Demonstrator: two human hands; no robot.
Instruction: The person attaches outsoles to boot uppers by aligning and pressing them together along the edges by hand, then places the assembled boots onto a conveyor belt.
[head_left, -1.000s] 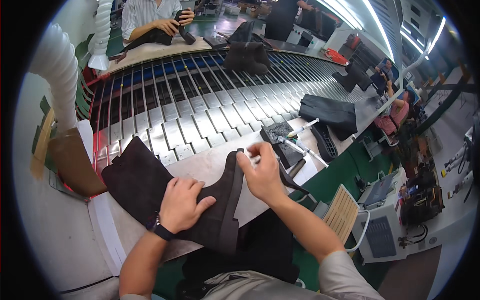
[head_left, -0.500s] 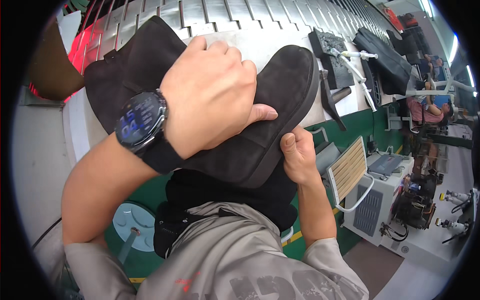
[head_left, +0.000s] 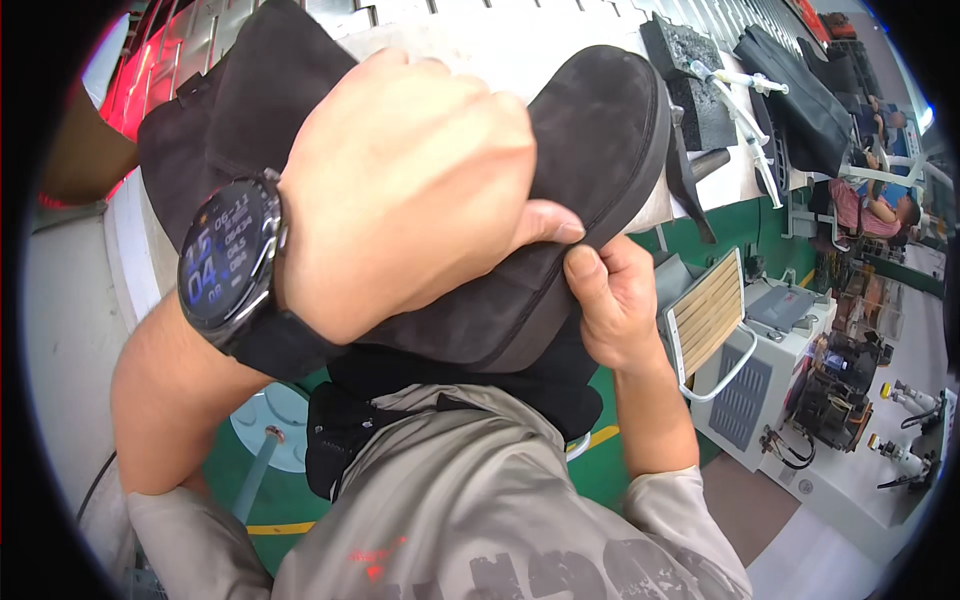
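Boot, dark suede with a thick sole, is now lifted off the white bench and held close under the head camera; 1 second ago it lay on its side on the bench with both hands pressing it flat, and half a second ago it was already raised, so the last change is a further pull toward the body and a slight roll, sole edge turned to the right. Left hand is clamped over the upper, fingers curled round the far side and thumb pressed near the sole line, a black wristwatch on its wrist. Right hand is under the sole edge, thumb up against the rim and the other fingers curled beneath, hidden from view; the thin tool it held at the bench 1 second ago is not visible now, cannot tell whether it is in the palm. Judged from this, work has gone from the bench to a close check or trimming of the sole seam in hand. Around: 2 dark blocks and white syringe-like applicators on the bench beyond the toe, a slatted wooden tray and grey machine cabinet to the right, another person seated far right. The boot itself blocks most of the bench, and the left hand covers the upper.
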